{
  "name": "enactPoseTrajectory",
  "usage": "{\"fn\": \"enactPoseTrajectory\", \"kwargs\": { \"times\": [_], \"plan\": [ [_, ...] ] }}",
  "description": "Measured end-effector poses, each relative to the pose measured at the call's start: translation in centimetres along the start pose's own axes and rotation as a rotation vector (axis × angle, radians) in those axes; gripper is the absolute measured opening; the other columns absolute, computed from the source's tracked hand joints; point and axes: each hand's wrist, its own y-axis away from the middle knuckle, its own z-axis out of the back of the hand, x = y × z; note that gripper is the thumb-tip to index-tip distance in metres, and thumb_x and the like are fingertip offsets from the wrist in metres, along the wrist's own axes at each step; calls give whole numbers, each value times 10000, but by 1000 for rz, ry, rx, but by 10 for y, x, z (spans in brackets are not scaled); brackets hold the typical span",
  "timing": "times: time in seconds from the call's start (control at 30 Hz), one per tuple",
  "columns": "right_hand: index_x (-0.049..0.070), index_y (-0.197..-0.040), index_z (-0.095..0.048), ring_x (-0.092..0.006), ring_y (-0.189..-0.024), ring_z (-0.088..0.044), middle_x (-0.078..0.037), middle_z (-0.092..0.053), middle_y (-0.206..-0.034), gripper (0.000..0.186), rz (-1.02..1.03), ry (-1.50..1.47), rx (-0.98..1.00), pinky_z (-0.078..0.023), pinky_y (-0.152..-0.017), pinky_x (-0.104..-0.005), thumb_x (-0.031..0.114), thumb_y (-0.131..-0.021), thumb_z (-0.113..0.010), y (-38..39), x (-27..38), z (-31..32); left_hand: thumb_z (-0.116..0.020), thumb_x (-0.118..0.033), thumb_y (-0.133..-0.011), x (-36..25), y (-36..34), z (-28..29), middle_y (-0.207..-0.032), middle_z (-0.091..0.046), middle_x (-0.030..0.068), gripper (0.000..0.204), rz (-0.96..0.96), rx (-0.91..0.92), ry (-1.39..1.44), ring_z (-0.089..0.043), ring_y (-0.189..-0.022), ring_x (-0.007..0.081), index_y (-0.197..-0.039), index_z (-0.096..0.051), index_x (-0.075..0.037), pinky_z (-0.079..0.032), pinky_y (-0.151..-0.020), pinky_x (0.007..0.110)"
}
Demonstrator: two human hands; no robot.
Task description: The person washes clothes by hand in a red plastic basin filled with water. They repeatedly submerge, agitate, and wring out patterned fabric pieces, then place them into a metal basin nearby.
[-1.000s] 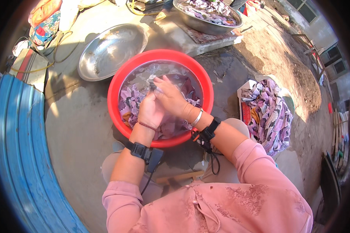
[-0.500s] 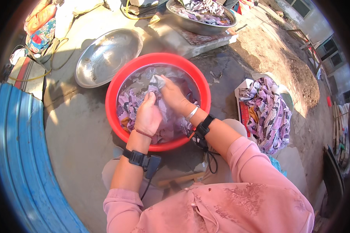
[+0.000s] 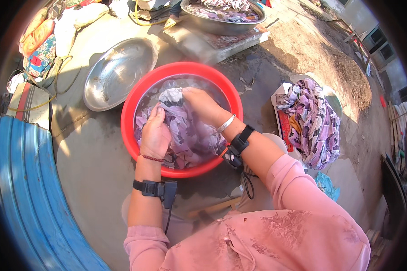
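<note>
- One purple-and-white patterned cloth (image 3: 181, 119) is in the red basin (image 3: 128, 119), its upper end raised, its lower folds in the water
- The left hand (image 3: 155, 135) pinches the cloth's left edge, thumb in front
- The right hand (image 3: 202, 106) is closed on its upper edge, most fingers hidden
- An oval metal basin (image 3: 120, 74) tilts just beyond, to the left
- A laundry heap (image 3: 314, 126) sits to the right

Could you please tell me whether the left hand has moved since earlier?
Yes, the left hand moved leftward, closer to the left rim of the red basin.
</note>
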Motion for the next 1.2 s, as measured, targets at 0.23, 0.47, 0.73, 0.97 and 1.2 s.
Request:
{"fn": "enactPoseTrajectory", "kwargs": {
  "times": [0.23,0.47,0.73,0.97,1.2],
  "plan": [
    [-12,-1245,-644,-168,-987,-637,-102,-708,-1094,458,265,528,221,-515,-912,-334,222,-875,-779,21,2,-1,-514,-114,-1061,-1,-12,15,-1222,-654,75,311,-203,-42,-642,-612,-1092,136,-1328,-589,25,-493,-960,275],
    [-11,-1055,-745,-122,-829,-640,-61,-743,-919,233,60,397,136,-524,-787,-322,120,-862,-752,45,35,2,-601,-76,-1014,-5,-9,9,-1247,-632,92,369,-104,-52,-706,-599,-1123,140,-1358,-521,33,-499,-971,287],
    [-4,-1008,-751,-112,-810,-647,-49,-738,-910,166,120,239,-27,-530,-747,-302,82,-867,-735,51,50,14,-727,-10,-887,-3,6,-19,-1170,-647,78,458,129,191,-685,-633,-1036,165,-1293,-516,6,-522,-963,314],
    [11,-1050,-747,-96,-844,-653,-29,-743,-958,179,272,-25,36,-537,-792,-286,50,-876,-725,31,34,16,-761,-38,-864,5,3,22,-1017,-675,32,278,205,249,-1096,-625,-850,109,-1129,-675,-21,-525,-748,289],
    [6,-1113,-721,-129,-895,-689,-59,-737,-1015,225,257,-176,-57,-560,-832,-308,40,-891,-706,29,44,28,-772,-63,-865,7,7,21,-902,-707,3,259,317,136,-1206,-617,-745,91,-1108,-702,-9,-513,-694,268]
  ]
}}
